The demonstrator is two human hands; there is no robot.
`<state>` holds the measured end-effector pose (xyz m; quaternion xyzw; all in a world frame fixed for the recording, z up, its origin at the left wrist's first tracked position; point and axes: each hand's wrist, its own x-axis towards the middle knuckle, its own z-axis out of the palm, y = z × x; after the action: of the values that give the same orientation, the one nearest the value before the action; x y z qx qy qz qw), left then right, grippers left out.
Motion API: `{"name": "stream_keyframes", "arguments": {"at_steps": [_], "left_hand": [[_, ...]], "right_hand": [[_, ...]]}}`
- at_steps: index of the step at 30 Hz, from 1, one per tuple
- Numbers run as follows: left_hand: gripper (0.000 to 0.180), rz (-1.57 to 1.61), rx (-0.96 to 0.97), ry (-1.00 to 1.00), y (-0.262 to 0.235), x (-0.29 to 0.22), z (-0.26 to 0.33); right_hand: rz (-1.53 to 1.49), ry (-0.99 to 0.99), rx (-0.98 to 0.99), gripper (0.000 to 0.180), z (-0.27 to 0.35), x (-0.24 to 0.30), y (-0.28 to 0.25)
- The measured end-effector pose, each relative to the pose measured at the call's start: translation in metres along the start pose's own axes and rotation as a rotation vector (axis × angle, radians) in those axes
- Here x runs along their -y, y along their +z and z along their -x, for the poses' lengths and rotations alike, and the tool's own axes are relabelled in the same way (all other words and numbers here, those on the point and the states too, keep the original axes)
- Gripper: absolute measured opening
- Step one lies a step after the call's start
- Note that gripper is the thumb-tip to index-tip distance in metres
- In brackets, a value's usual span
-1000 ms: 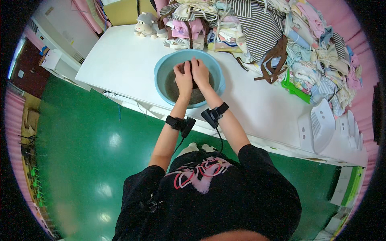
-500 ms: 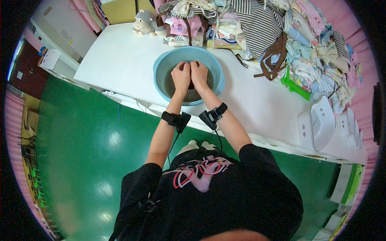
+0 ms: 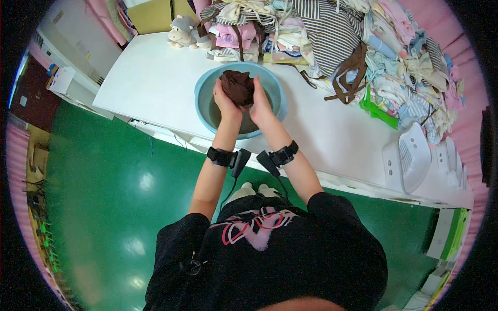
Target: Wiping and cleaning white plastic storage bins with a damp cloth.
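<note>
A bunched dark brown cloth (image 3: pixel 238 89) is cupped between my two hands above a round light blue basin (image 3: pixel 206 84). My left hand (image 3: pixel 226 105) supports its left side and underside, and my right hand (image 3: pixel 261 105) presses against its right side. Both palms face inward, with part of the fingers hidden behind the cloth. Murky greyish water (image 3: pixel 249 124) shows in the basin below my wrists.
The basin stands on a white table (image 3: pixel 140 72). Behind it are a grey plush toy (image 3: pixel 182 32) and stacks of folded cloths. A striped apron (image 3: pixel 332 39) and heaped clothes (image 3: pixel 394 88) fill the back right, near white plastic racks (image 3: pixel 410 158).
My hands have turned from closed fists low in the basin to cupping palms. The brown cloth, mostly hidden before, has come up into view between them.
</note>
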<state>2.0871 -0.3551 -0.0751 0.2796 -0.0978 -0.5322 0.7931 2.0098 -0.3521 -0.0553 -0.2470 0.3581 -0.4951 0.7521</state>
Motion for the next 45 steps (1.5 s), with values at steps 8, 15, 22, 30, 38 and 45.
{"name": "stream_keyframes", "arguments": {"at_steps": [8, 15, 22, 30, 38, 45], "left_hand": [[0.033, -0.621, 0.116, -0.141, 0.016, -0.014, 0.012], [0.031, -0.495, 0.023, 0.019, 0.025, -0.014, 0.016], [0.030, -0.468, 0.013, -0.025, -0.001, -0.009, 0.000], [0.040, -0.659, -0.019, 0.008, 0.005, -0.006, -0.007], [0.049, -0.799, 0.155, -0.101, 0.025, -0.015, 0.014], [0.041, -0.834, 0.088, 0.009, 0.003, -0.005, 0.000]], "right_hand": [[0.223, -0.450, -0.356, 0.036, -0.021, -0.010, -0.018], [0.328, -0.352, -0.272, 0.039, -0.012, -0.010, 0.011], [0.346, -0.334, -0.193, 0.032, -0.021, -0.016, 0.005], [0.768, -0.630, -0.423, 0.038, -0.034, -0.004, -0.007], [0.577, -0.709, -0.138, 0.038, -0.023, 0.000, -0.004], [0.517, -0.316, -0.148, 0.040, -0.023, -0.004, 0.000]]}}
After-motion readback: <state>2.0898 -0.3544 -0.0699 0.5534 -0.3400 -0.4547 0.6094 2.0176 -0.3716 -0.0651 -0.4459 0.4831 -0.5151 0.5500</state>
